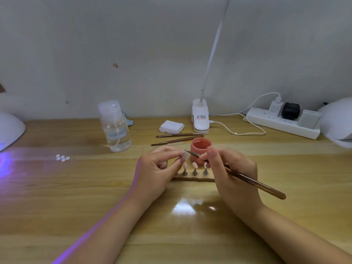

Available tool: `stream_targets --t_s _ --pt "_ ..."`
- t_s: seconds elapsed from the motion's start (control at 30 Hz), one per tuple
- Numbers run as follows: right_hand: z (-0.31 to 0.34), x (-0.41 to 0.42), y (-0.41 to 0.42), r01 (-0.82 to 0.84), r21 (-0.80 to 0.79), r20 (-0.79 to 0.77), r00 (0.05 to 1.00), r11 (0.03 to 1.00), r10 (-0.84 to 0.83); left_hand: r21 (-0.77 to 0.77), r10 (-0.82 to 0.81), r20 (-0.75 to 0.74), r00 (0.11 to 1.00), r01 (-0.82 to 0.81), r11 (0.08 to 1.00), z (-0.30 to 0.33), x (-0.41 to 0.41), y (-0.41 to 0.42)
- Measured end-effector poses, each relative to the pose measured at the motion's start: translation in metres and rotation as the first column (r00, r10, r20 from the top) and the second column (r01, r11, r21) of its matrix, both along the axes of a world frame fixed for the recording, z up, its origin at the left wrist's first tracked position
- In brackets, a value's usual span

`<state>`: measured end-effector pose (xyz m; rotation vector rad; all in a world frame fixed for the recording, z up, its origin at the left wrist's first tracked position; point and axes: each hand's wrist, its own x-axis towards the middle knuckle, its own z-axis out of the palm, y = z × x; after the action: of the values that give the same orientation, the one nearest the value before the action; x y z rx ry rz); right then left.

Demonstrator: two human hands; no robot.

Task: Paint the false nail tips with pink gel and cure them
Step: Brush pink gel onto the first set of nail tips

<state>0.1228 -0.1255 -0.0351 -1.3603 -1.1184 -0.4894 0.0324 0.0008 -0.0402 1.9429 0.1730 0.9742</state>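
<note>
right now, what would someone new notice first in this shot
The two hands at the centre: the left hand pinches a nail tip while the right hand holds a brush to it. Just behind them stands an open pink gel pot, with painted tips on a stand below. At far left, a white lamp throws purple light across the table.

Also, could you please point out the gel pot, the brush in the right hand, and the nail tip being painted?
Gel pot point(200, 147): head view, front wall below the rim.
Brush point(253, 182): head view, mid handle.
Nail tip point(185, 155): head view, its face.
</note>
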Motion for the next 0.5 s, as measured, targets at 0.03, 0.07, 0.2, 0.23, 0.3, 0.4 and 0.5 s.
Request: stream_targets --t_s 0.03,0.07,0.2,0.23,0.3,0.4,0.5 --pt "-0.0012 0.0004 0.0004 0.015 -0.006 0.019 1.0 1.0 -0.015 0.0 0.005 0.0 1.0 -0.005 1.0 -0.0007 0.0002 0.0004" --pt "-0.0023 0.0006 0.0008 0.027 -0.011 0.038 0.999 1.0 -0.027 -0.002 0.01 0.001 1.0 -0.01 1.0 -0.0014 0.0002 0.0006" --pt "-0.0042 0.0012 0.0014 0.04 -0.026 0.059 0.998 0.999 -0.038 -0.014 0.011 0.006 1.0 -0.011 1.0 -0.0012 0.0008 -0.0008" --pt "-0.0043 0.0014 0.0014 0.039 -0.027 0.056 0.998 0.999 -0.037 -0.018 0.011 0.005 1.0 -0.011 1.0 -0.0011 0.0007 -0.0008" --pt "-0.0044 0.0013 0.0016 0.036 -0.03 0.052 0.998 0.999 -0.035 -0.01 0.017 -0.007 1.0 -0.017 1.0 -0.0014 0.0004 -0.0001" --pt "-0.0045 0.0012 0.0012 0.036 -0.038 0.064 0.997 0.999 -0.034 0.007 0.036 -0.024 0.999 -0.036 0.999 -0.0026 0.0005 0.0011" --pt "-0.0045 0.0006 -0.0005 0.028 -0.035 0.066 0.997 0.999 -0.025 -0.015 0.02 -0.009 1.0 -0.02 1.0 -0.0031 0.001 0.0012"
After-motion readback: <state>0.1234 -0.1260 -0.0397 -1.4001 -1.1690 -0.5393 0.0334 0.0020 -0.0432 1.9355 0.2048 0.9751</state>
